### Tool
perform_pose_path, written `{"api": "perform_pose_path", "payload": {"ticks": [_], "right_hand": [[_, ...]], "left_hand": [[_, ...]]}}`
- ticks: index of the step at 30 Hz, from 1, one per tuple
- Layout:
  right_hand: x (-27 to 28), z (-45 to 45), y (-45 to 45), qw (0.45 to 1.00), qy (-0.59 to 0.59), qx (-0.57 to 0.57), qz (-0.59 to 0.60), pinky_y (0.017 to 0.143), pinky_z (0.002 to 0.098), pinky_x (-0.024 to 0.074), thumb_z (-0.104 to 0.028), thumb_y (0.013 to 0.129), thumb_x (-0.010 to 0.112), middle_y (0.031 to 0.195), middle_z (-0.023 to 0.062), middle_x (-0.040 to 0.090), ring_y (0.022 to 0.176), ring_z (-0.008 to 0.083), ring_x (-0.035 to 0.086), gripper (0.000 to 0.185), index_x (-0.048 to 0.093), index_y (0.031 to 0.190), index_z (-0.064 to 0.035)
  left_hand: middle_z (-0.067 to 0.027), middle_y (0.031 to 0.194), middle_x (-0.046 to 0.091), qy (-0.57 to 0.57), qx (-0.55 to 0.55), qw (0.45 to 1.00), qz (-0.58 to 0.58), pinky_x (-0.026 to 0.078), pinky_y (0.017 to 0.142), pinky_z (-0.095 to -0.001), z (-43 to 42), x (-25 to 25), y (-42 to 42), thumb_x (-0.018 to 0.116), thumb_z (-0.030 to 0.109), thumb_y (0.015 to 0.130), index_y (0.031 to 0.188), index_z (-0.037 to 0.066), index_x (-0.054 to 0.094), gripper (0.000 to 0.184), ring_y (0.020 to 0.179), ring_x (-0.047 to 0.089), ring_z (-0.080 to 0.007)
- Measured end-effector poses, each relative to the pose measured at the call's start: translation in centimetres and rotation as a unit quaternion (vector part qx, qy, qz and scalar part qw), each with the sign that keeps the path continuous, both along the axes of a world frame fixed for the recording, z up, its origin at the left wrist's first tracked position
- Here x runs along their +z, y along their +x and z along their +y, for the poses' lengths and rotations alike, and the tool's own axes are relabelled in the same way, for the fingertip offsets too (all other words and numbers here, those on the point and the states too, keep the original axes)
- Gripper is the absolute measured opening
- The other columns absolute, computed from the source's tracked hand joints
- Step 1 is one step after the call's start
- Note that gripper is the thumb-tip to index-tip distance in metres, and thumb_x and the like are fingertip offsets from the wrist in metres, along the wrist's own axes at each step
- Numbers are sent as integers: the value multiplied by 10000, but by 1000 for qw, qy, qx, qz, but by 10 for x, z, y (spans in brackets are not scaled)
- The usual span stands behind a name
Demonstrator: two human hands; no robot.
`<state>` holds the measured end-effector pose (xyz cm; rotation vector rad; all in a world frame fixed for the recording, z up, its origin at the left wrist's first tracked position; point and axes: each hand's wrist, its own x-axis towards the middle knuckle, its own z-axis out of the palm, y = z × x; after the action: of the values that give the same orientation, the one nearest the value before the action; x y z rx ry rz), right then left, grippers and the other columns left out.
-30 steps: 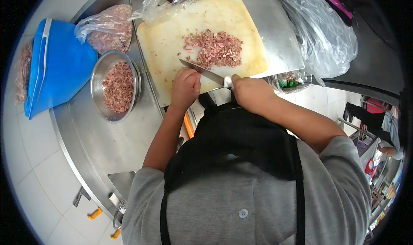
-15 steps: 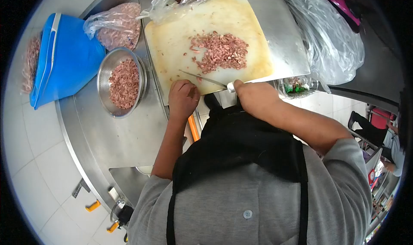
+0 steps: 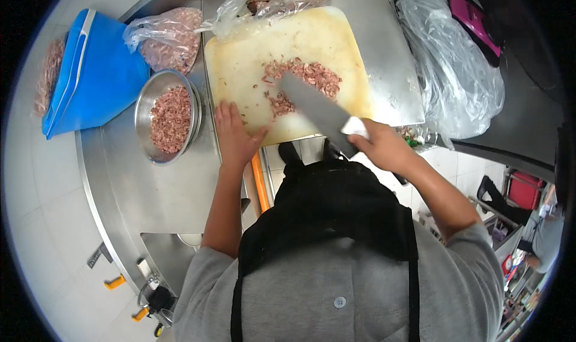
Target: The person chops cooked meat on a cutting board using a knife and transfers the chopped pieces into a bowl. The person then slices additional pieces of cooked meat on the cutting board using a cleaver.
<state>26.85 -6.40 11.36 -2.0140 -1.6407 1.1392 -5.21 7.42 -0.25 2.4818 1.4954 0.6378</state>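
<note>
My right hand [image 3: 384, 145] grips the white handle of a wide-bladed kitchen knife [image 3: 317, 107]. The blade is turned flat side up and reaches over the chopped pinkish meat [image 3: 317, 77], hiding part of it. Whether the blade touches the meat I cannot tell. My left hand [image 3: 237, 132] lies with spread fingers on the near left corner of the yellowed cutting board [image 3: 240, 54] and holds nothing. Small scraps of meat are scattered on the board near the pile.
Left of the board stands a perforated metal colander [image 3: 143, 117] of chopped meat. Behind it are a bag of meat [image 3: 174, 45] and a blue container [image 3: 99, 78]. Another plastic bag [image 3: 240, 9] overlaps the board's far edge. Clear plastic [image 3: 450, 72] lies to the right.
The knife has swung from edge-on near the board's front to flat side up over the meat. My left hand has opened from a curl and moved left. The meat pile's near side is reshaped.
</note>
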Motion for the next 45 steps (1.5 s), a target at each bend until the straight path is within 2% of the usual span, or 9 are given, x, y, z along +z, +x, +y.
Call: {"api": "perform_pose_path", "payload": {"ticks": [4,5,10,18,19,23,34,41,45], "right_hand": [[-14,-48,54,959,-163,-201,113,488,365,500,-263,1000,609,672,108,627,517,203,624,317,605,1092,40],[-22,-59,57,945,-143,-246,164,339,273,372,-212,1021,598,547,-6,477,380,93,458,187,574,1064,-33],[-72,-64,57,922,-182,-237,248,341,296,365,-219,1018,626,555,8,477,369,114,439,202,537,1021,-38],[-79,11,-8,955,-179,-102,212,460,405,496,-269,995,601,859,221,667,493,267,607,457,486,1322,29],[-75,19,-17,957,-187,-79,209,545,426,527,-265,992,596,923,254,670,601,321,653,459,480,1327,27],[-82,22,-35,980,-99,-19,171,927,511,496,-264,983,586,1125,326,648,1069,492,624,438,505,1299,29],[-28,68,-100,991,103,28,86,772,528,531,-250,997,591,931,307,682,895,509,661,322,560,1110,50],[31,129,-192,979,37,200,1,866,539,520,-265,999,563,1012,309,675,977,477,655,341,549,1115,55],[33,131,-160,970,-18,243,6,908,508,512,-262,995,577,1082,285,679,1042,450,648,343,583,1180,27]], "left_hand": [[-336,1568,292,-9,-6,998,56,155,1232,-569,11,-25,48,703,615,834,1491,-121,316,1060,1491,225,-476],[-328,1575,288,-23,-6,999,42,140,1235,-570,11,-30,63,684,669,826,1496,-120,306,1102,1494,223,-474],[-317,1525,347,-26,3,998,-62,237,1193,-580,-10,-21,135,760,617,778,1482,-105,347,1090,1431,302,-486],[-275,1400,452,27,74,978,-192,402,1079,-534,-15,-22,168,849,351,720,1385,32,563,791,1259,469,-461],[-232,1391,460,32,92,971,-219,430,1058,-506,-13,-24,167,794,191,770,1377,78,580,653,1248,494,-430],[-224,1376,475,32,135,953,-268,451,1043,-470,-10,-20,155,769,129,796,1336,78,622,562,1229,517,-410],[-170,1370,533,146,138,889,-412,436,1068,-428,37,58,92,782,79,788,1294,57,657,521,1264,525,-348],[-211,1317,577,224,322,847,-358,426,1075,-471,91,84,-49,733,148,876,1285,35,647,433,1226,552,-378],[-202,1283,630,183,323,886,-277,417,1083,-483,109,57,-115,709,203,912,1247,44,674,373,1219,571,-363]]}}
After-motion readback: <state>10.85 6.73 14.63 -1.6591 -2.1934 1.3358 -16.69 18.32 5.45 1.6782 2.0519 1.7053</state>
